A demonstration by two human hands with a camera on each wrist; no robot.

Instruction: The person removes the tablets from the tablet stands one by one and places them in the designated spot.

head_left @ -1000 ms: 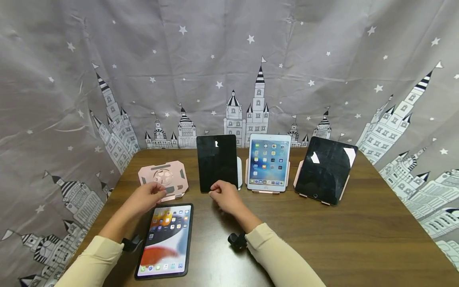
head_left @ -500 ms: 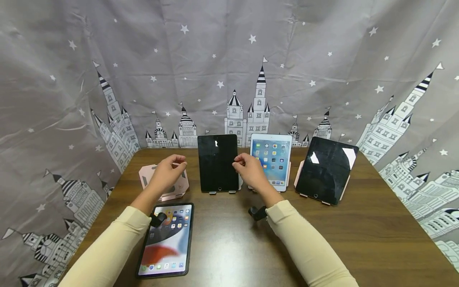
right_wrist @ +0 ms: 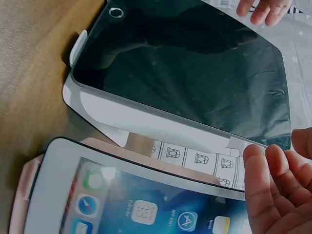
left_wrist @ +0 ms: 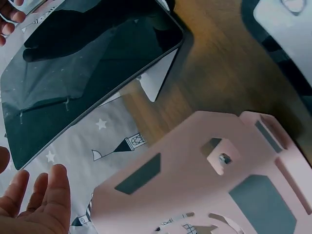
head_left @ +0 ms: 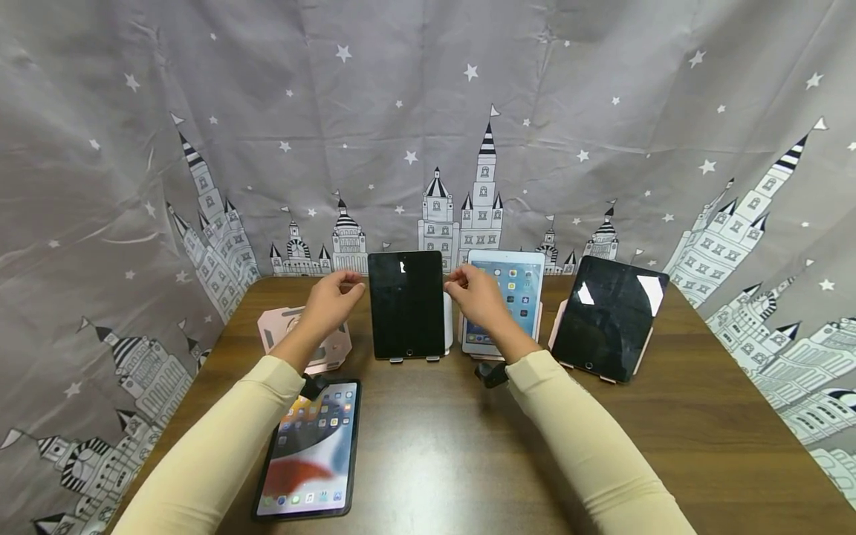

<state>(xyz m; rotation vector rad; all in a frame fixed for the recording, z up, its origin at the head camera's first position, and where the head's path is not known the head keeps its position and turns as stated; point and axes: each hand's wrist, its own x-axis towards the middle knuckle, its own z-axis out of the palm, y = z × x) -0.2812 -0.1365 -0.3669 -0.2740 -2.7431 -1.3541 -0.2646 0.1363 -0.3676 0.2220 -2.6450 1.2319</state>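
Note:
A dark-screened black tablet (head_left: 406,306) leans upright on a white stand (head_left: 448,331) at the middle back of the table. My left hand (head_left: 331,303) hovers just off its left edge, thumb and fingers apart. On the other side, my right hand (head_left: 478,299) is close to the right edge, partly in front of a white tablet (head_left: 528,286) with a lit screen. Both wrist views show fingertips near the black tablet's upper corners, with no plain grip; contact is hard to tell. Left of it stands a pink holder (left_wrist: 185,165), partly covered by my left hand.
A large lit tablet (head_left: 310,453) lies flat on the brown table (head_left: 428,461) at the front left. Another black tablet (head_left: 608,319) leans on a pink stand at the right. A grey castle-print curtain (head_left: 428,96) hangs behind.
Both hands have risen from lower on the table to the black tablet's upper sides. The left hand moved right and up from the pink holder; the right hand left the tablet's lower edge.

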